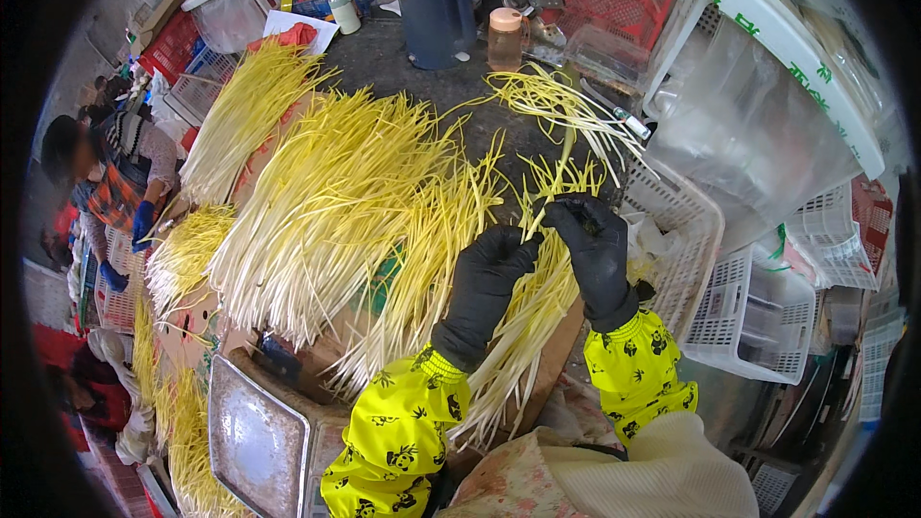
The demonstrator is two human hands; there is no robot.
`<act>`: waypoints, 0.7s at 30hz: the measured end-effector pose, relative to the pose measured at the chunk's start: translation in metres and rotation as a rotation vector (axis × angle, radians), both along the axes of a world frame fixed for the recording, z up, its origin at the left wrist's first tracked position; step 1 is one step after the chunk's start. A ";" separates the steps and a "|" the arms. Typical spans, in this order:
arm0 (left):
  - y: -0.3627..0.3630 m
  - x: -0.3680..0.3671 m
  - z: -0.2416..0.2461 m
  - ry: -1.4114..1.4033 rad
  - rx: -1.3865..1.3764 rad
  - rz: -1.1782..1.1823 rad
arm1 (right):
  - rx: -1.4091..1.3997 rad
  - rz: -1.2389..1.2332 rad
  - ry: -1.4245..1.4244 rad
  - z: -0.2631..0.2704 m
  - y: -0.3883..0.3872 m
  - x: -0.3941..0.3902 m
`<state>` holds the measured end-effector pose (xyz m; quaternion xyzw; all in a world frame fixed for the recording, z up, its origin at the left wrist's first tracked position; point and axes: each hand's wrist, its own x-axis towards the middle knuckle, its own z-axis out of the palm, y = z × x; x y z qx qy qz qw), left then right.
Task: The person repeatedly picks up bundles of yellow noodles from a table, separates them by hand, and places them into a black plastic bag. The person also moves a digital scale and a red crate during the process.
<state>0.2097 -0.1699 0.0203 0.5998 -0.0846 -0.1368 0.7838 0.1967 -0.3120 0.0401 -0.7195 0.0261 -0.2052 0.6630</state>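
Both my hands wear black gloves, with yellow panda-print sleeve covers at the wrists. My left hand (489, 280) pinches the lower part of a pale yellow stalk (533, 227) between thumb and fingers. Close by on the right, my right hand (593, 252) has its fingertips at the same stalk, slightly higher up. Beneath my hands lies a loose bundle of yellow chives (529, 331), yellow at the tips and white towards me. A larger heap of yellow chives (324, 216) spreads to the left. Ahead lies a small tangled bunch (561, 104) on the dark tabletop (367, 61).
A weighing scale (260, 435) stands at the lower left. An electric kettle (435, 18) and a lidded jug (505, 39) are at the back. White plastic crates (748, 324) and a foam box (799, 65) crowd the right. A blue-gloved person (122, 173) works at far left.
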 end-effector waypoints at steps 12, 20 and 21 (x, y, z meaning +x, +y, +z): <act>0.009 0.002 0.013 0.229 -0.130 -0.009 | -1.006 -0.254 -0.210 -0.009 0.019 -0.006; 0.022 0.007 -0.004 -0.195 0.228 -0.026 | -0.443 -0.060 -0.250 -0.023 0.028 -0.017; 0.024 0.008 -0.005 -0.439 0.441 -0.030 | -0.384 -0.056 -0.246 -0.023 0.028 -0.021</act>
